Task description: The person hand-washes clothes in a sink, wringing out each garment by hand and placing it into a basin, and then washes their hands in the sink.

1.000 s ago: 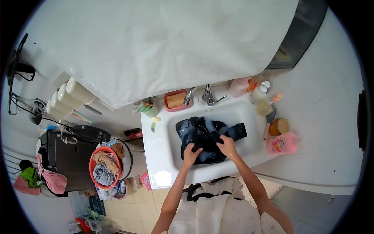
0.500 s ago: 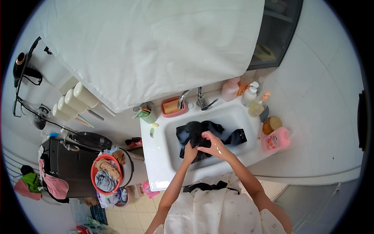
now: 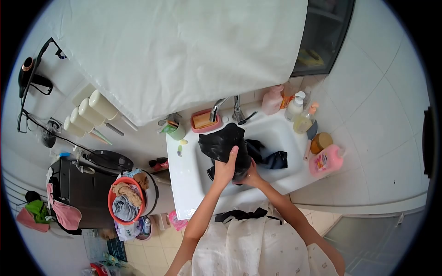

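A wet black garment (image 3: 223, 142) is lifted above the white sink (image 3: 202, 191), its upper part spread and glossy. My left hand (image 3: 225, 168) grips it from the near side, thumb lying on top of the cloth. Lower and to the right, my right hand (image 3: 251, 176) holds the bunched end, its fingers partly hidden under the fabric. More dark cloth (image 3: 276, 160) lies in the cloudy water of the basin, to the right of my hands. What kind of garment it is, I cannot tell.
Behind the basin are a faucet (image 3: 237, 112) and a pink soap dish (image 3: 205, 122). A green cup (image 3: 176, 133) stands at the left. Several bottles, one a pink detergent bottle (image 3: 326, 160), line the right side. A red basin (image 3: 113, 200) of clothes sits far left.
The black garment has come up out of the basin and been spread out. My left hand has moved up slightly; my right hand has dropped lower, under the cloth.
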Motion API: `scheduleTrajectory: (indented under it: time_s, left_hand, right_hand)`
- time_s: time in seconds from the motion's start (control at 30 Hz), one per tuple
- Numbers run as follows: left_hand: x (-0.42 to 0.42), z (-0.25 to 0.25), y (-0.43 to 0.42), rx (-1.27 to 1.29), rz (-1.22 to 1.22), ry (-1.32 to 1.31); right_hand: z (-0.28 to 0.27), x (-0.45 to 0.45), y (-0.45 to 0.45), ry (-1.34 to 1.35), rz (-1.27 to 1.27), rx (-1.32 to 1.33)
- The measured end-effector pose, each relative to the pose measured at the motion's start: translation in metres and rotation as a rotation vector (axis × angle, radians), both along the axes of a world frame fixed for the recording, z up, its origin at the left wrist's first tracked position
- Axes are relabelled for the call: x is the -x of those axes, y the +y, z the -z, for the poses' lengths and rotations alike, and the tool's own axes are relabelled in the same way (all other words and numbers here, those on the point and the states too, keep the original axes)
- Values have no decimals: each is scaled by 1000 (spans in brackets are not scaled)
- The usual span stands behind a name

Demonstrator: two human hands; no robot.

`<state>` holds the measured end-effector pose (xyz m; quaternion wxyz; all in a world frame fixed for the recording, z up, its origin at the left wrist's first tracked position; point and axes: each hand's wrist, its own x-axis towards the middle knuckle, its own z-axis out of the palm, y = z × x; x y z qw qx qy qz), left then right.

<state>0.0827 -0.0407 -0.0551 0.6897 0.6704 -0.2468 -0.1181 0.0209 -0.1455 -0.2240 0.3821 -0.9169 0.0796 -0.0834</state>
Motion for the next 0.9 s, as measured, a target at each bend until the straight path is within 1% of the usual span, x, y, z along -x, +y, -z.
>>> scheduleTrajectory:
  time_s: [0.03,0.07,0.1,0.17,0.2,0.23,0.37,0.4,0.43,0.5,0.53,0.6,0.63,0.67,0.7,0.77,0.8,0.83,0.87,0.9]
  left_hand:
    - [0,-5,-1,0,-1,3]
    - [0,-12,-3,75,-11,42]
    - [1,-19,-4,148,-23,84]
    - [3,-31,-2,166,-34,111]
    - [3,-34,1,193,-57,150]
    - [3,-37,4,220,-81,189]
    - [-6,-49,27,263,-145,107]
    - [-9,-52,31,305,-212,118]
    - [-11,-55,38,306,-223,129]
    - [-21,-53,49,370,-273,118]
    - [-25,-51,56,440,-280,159]
    - [-38,-39,74,448,-314,177]
    - [-41,-36,81,459,-340,193]
    - [-45,-30,88,479,-377,276]
    - [-48,-21,93,480,-404,266]
    - [-50,-9,98,476,-438,331]
    - [-54,4,102,477,-435,332]
    - [-59,20,104,432,-481,368]
    - [-62,35,107,386,-527,404]
    - [-61,41,107,352,-513,429]
  right_hand:
    - [8,-5,4,37,-19,124]
    - [25,-13,8,-109,-41,-94]
    - [48,-24,13,-105,-42,-95]
    - [80,-41,22,-390,56,-242]
    - [82,-42,23,-388,47,-244]
    - [84,-44,22,-332,75,-237]
    - [82,-48,6,-108,191,-195]
    - [82,-48,1,-74,213,-189]
    - [71,-45,-5,-73,209,-187]
    - [41,-36,-14,200,135,197]
    - [28,-31,-21,198,130,197]
    - [9,-17,-36,-74,154,76]
    - [3,-13,-44,-73,155,75]
    - [-2,-10,-53,-183,72,-45]
    - [-10,-8,-61,-293,-10,-164]
    - [-52,3,-73,-43,-40,-228]
    - [-57,5,-81,-109,-65,-161]
    - [-70,7,-88,-108,-64,-160]
    - [-83,11,-97,-54,-126,-82]
    - [-100,12,-101,-1,-188,-4]
